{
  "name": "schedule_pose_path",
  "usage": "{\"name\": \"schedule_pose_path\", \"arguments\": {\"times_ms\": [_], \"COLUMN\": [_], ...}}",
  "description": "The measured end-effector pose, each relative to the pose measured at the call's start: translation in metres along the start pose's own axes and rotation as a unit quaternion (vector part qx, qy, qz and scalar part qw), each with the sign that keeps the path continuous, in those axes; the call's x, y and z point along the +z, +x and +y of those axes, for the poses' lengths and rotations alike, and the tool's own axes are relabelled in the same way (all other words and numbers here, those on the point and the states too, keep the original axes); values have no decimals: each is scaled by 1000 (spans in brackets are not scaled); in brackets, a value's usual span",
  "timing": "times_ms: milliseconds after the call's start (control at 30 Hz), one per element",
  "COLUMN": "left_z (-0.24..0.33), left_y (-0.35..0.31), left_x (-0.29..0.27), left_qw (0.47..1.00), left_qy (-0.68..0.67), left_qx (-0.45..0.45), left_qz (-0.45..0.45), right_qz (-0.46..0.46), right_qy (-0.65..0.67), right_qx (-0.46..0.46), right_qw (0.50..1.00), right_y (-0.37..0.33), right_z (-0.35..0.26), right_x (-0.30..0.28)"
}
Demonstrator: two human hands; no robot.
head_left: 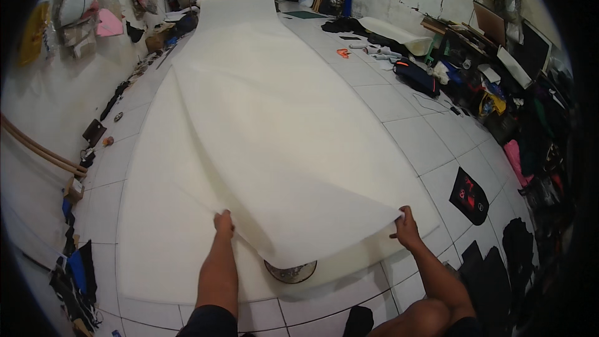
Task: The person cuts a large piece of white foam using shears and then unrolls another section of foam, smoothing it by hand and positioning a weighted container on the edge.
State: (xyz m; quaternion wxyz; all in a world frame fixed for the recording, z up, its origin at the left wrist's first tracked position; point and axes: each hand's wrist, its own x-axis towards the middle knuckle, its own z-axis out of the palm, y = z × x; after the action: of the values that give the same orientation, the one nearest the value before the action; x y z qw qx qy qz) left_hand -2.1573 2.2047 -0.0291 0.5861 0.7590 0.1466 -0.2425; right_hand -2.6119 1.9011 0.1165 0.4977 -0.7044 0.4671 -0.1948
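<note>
1. Head camera, far left: I see bagged goods hanging on the pale wall, a yellow bag (33, 34) and a pink piece (110, 23) among them; lower down, two bent brown poles (40, 148) lie against it, a small cardboard box (73, 191) close by.
2. Next comes the left hand (224, 221), fingers curled closed on the left edge of the upper white sheet (293, 150).
3. That sheet lies over a cream foam sheet (163, 231) down the middle of the tiled floor (430, 134); at the far end I make out a raised, rolled-over part.
4. By the near edge, a round, dark-rimmed disc (291, 273) shows, partly covered by the upper white sheet.
5. I see the right hand (407, 231) pinching that sheet's near right corner, lifted slightly.
6. Rightward on the tiles: a navy bag with orange trim (416, 78), a black panel with red markings (469, 196), black cloth pieces (483, 278) and pink cloth (516, 162) beside piled clutter.
</note>
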Motion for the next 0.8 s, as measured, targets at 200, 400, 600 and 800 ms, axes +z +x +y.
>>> {"name": "schedule_pose_path", "arguments": {"times_ms": [200,400,600,800], "left_z": [180,346,429,372], "left_y": [35,-61,-155,-200], "left_x": [-195,-294,-339,-433], "left_qw": [944,856,747,700], "left_qy": [-89,-215,-229,-79], "left_qx": [272,420,557,638], "left_qz": [164,212,280,312], "right_qz": [195,176,256,368], "right_qy": [-158,-220,-251,-171], "right_qx": [-163,-267,-307,-565], "right_qw": [954,922,882,718], "right_y": [36,77,142,91], "right_z": [-90,-195,-288,-350], "right_x": [8,16,-6,-73]}}
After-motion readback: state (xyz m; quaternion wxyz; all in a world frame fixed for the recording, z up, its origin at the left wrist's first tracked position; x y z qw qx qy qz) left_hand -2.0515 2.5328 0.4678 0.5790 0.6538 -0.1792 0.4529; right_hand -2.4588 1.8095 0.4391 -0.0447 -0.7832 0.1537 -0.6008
